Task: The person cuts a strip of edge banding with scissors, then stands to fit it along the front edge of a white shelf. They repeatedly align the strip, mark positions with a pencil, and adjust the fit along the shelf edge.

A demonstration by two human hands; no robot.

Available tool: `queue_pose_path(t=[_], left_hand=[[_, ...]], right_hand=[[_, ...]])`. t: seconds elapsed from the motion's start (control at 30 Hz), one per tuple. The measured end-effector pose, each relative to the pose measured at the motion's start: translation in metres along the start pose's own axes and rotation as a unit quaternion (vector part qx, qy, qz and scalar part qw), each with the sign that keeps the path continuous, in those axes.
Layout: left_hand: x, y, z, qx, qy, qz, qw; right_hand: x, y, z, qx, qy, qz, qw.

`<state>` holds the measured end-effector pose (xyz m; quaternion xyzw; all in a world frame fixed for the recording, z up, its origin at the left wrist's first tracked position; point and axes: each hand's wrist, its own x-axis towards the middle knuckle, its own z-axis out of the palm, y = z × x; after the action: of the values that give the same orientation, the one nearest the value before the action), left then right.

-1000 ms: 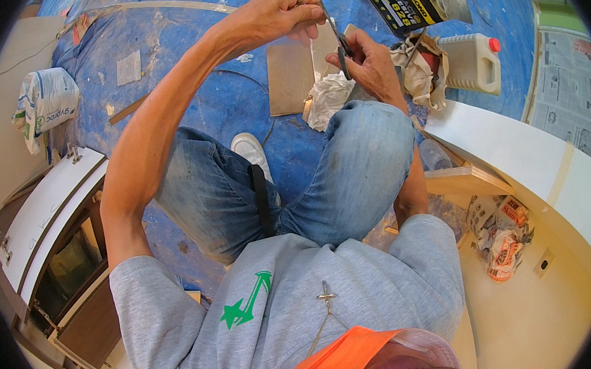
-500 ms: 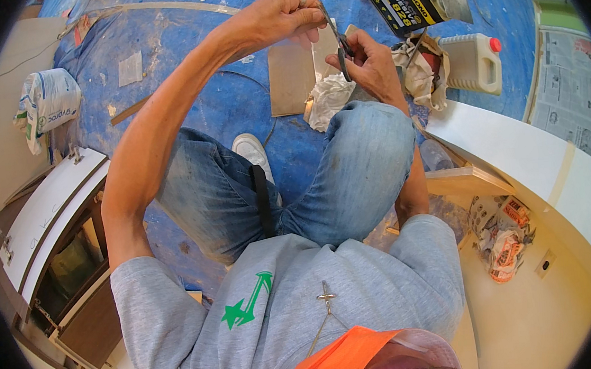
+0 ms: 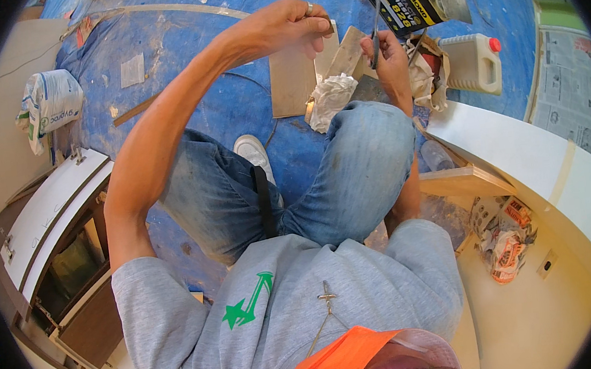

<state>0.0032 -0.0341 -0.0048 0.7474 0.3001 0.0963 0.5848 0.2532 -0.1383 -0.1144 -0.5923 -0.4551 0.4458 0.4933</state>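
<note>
My left hand (image 3: 297, 28) is raised ahead of my knees, thumb and fingers pinched together. Whatever sits in that pinch is too small to name. To its right, my right hand (image 3: 392, 66) is closed on a long, thin dark tool (image 3: 375, 48) with a narrow grey upper end, held nearly upright. Under and between the hands lie a brown flat board (image 3: 289, 81) and a lighter narrow board (image 3: 346, 50). A crumpled white wad (image 3: 331, 100) rests against them, just beyond my right knee.
Blue sheeting (image 3: 182, 61) covers the floor. At far right stand a black-and-yellow adhesive tin (image 3: 403, 2) and a pale jerrycan (image 3: 470, 65) with a red cap. A white panel (image 3: 507, 143) runs along my right; a cabinet piece (image 3: 65, 251) and a white bag (image 3: 53, 99) are left.
My hands have drawn apart. The right one moved right with the thin dark tool, now upright and away from my left hand, which has shifted slightly nearer me.
</note>
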Motion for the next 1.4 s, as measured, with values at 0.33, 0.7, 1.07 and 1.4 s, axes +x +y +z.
queue_pose_path(t=[0.33, 0.7, 1.07, 1.4], left_hand=[[-0.003, -0.015, -0.006, -0.028, 0.003, -0.005, 1.0], [0.003, -0.023, -0.007, -0.04, 0.008, -0.041, 0.998], [-0.001, -0.025, -0.022, 0.129, 0.1, -0.016, 0.986], [-0.116, 0.139, -0.042, -0.022, 0.587, 0.078, 0.806]], right_hand=[[-0.059, 0.098, -0.019, -0.191, 0.197, 0.151, 0.95], [-0.075, 0.124, -0.063, -0.16, 0.302, 0.167, 0.925], [0.025, -0.001, -0.007, -0.14, -0.005, 0.077, 0.987], [-0.035, -0.197, 0.039, -0.098, -0.105, 0.155, 0.977]])
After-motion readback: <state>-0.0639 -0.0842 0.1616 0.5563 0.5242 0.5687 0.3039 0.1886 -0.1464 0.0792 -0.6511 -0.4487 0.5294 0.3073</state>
